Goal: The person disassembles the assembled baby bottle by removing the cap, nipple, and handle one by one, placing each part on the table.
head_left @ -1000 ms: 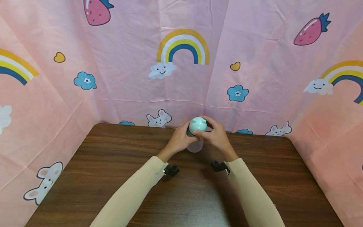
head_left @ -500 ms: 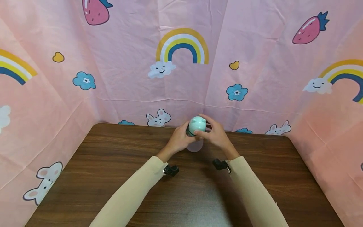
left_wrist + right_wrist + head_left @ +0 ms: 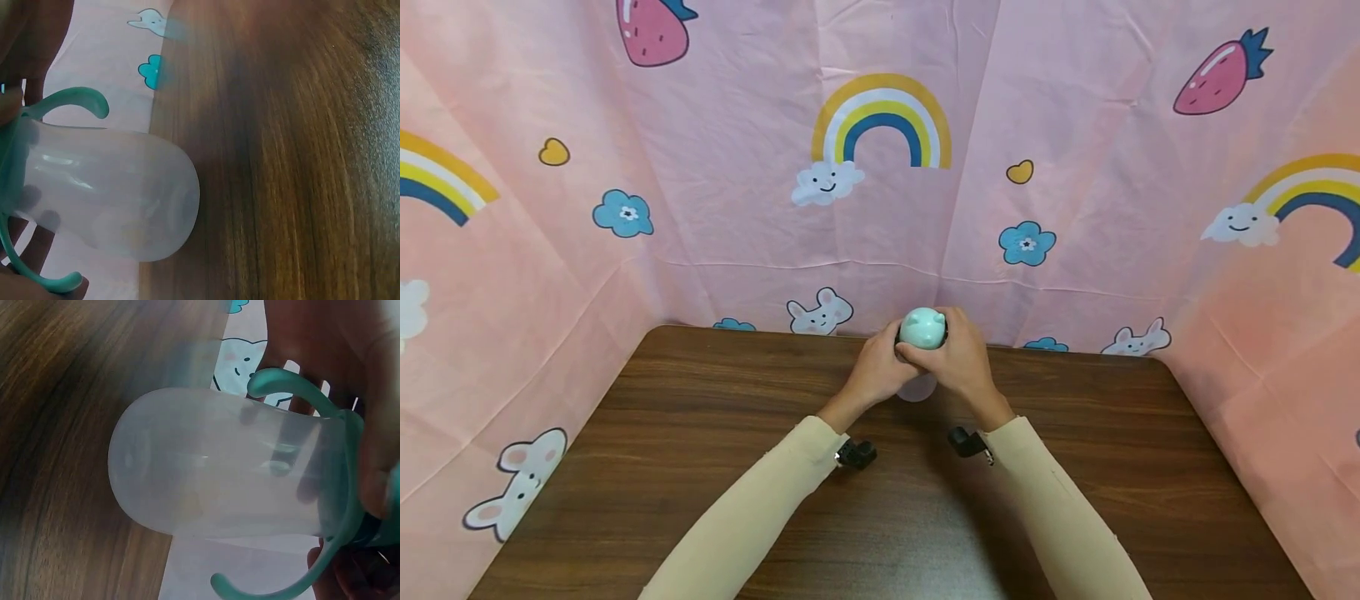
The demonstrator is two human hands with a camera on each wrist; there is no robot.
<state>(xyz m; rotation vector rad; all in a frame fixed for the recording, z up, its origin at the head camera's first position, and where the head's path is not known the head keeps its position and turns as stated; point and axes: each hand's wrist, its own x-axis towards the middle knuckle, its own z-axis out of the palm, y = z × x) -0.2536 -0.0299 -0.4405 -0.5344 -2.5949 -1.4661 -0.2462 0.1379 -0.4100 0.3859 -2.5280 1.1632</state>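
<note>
Where the space beyond both hands begins, a pink cloth (image 3: 737, 192) printed with rainbows, strawberries, flowers and rabbits hangs behind the brown wood-grain table (image 3: 910, 533), which stretches beneath the hands and out to either side of them. Pale cream sleeves (image 3: 752, 508) cover the person's forearms, reaching from the near side up to the wrists. The left hand (image 3: 875, 367) and the right hand (image 3: 962, 354) meet near the table's far edge, the left with its fingers curled round the upper part of a translucent bottle (image 3: 219, 465), the right gripping at its lid, thumb across the near side. The bottle's rounded body extends below both hands, base downward; whether that base touches the table cannot be told. Two curved green handles (image 3: 78, 95) spring from a collar at the bottle's neck, one on each side, close to the fingers. Between the hands, on top, sits the mint-green lid (image 3: 922, 328), domed and bearing small ear-like bumps. Small black devices (image 3: 856, 454) show just behind the hands, at the cuffs.
</note>
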